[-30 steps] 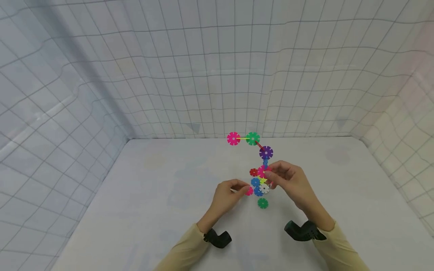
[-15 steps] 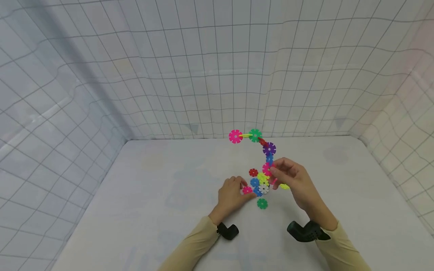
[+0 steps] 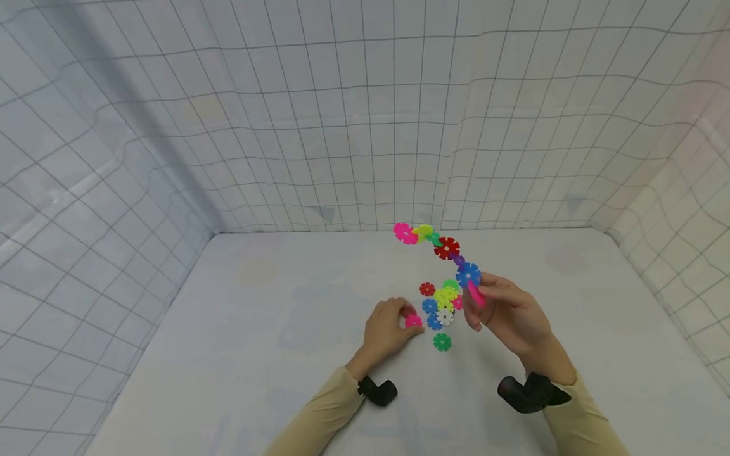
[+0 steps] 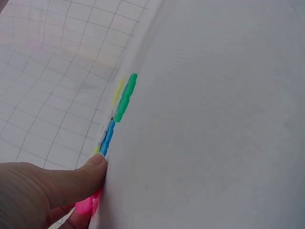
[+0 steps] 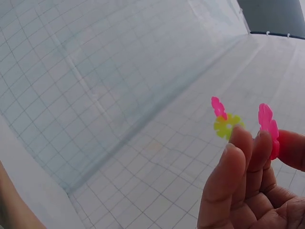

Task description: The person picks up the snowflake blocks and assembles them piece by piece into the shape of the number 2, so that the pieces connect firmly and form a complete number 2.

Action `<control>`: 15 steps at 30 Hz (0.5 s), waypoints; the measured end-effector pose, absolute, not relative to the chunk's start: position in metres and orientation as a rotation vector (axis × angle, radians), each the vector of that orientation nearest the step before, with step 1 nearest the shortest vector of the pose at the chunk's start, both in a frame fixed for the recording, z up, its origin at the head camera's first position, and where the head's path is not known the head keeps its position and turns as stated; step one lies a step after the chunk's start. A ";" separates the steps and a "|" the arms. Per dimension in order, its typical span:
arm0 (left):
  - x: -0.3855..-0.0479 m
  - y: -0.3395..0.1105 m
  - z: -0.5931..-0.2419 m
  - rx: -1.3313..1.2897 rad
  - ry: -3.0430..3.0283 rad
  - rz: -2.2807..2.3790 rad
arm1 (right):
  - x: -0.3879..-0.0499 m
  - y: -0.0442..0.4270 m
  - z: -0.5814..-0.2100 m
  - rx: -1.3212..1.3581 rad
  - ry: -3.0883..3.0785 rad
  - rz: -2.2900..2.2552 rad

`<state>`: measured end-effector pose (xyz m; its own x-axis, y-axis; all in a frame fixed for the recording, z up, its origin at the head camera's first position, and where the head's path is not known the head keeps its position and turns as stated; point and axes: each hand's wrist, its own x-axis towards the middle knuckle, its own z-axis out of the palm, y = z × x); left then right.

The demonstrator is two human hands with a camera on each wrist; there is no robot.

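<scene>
The right hand (image 3: pixel 510 313) and the disc chain (image 3: pixel 441 251) have swung rightward, the chain turning its blue disc (image 3: pixel 464 273) face-on. Foreground, lower right of centre: green disc (image 3: pixel 441 346) on the table (image 3: pixel 251 342). Lower centre: left hand (image 3: pixel 384 329) pinching a loose pink disc (image 3: pixel 413 322) beside a disc pile (image 3: pixel 445 299). Right of centre: right hand grasping the chain's pink end disc (image 3: pixel 476 295). Beyond: grid-patterned sheeting (image 3: pixel 365 126).

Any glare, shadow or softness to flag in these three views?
Head: diffuse light, faint soft shadow below the right hand, linked discs distinct; left wrist: dull grey table; right wrist: pale glare streaks on the gridded sheet, fingers shadowed.
</scene>
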<state>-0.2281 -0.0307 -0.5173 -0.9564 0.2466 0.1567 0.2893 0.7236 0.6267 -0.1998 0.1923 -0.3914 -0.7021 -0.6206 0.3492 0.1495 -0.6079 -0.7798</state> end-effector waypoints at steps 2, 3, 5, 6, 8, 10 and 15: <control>-0.228 -0.033 -0.517 -0.459 -2.841 -1.108 | -0.199 0.193 -0.391 -0.872 0.993 -2.304; -0.229 -0.034 -0.517 -0.464 -2.832 -1.138 | -0.199 0.194 -0.391 -0.880 0.981 -2.298; -0.229 -0.036 -0.518 -0.467 -2.818 -1.205 | -0.199 0.194 -0.390 -0.891 0.981 -2.290; -0.229 -0.037 -0.517 -0.466 -2.815 -1.236 | -0.199 0.194 -0.390 -0.892 0.996 -2.285; -0.228 -0.040 -0.517 -0.480 -2.803 -1.301 | -0.198 0.194 -0.390 -0.881 1.050 -2.285; -0.227 -0.043 -0.515 -0.502 -2.787 -1.360 | -0.196 0.193 -0.389 -0.854 1.157 -2.284; -0.224 -0.054 -0.513 -0.540 -2.760 -1.480 | -0.194 0.189 -0.387 -0.805 1.525 -2.241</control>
